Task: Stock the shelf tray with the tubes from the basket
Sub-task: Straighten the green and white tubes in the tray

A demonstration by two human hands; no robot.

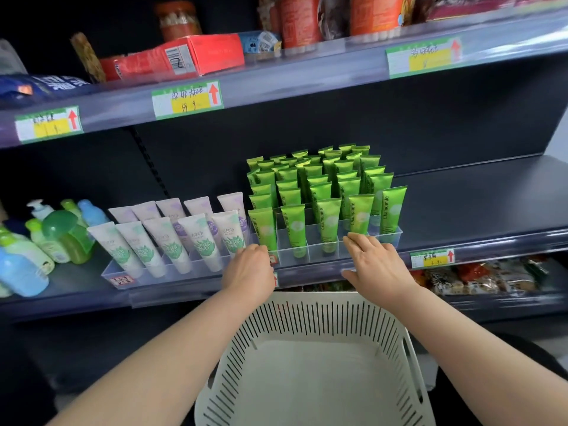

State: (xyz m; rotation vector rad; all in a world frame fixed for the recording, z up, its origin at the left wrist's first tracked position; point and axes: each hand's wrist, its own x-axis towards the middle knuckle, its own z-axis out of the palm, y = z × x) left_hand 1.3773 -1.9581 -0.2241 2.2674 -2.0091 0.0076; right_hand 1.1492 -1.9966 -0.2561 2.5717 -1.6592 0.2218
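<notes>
Several green tubes (322, 192) stand upright in rows in a clear plastic shelf tray (310, 252) on the middle shelf. My left hand (249, 270) rests against the tray's front left corner, fingers loosely bent, holding nothing. My right hand (373, 265) lies flat with straight fingers on the tray's front right edge, below the front row of tubes. The white slotted basket (310, 361) sits just below the shelf between my forearms, and no tubes show inside it.
A second clear tray of white and purple tubes (172, 238) stands left of the green ones. Green and blue bottles (46, 238) fill the shelf's far left. The shelf surface (479, 198) runs right of the tray. Price labels (431, 258) line the shelf edges; packaged goods sit above and below.
</notes>
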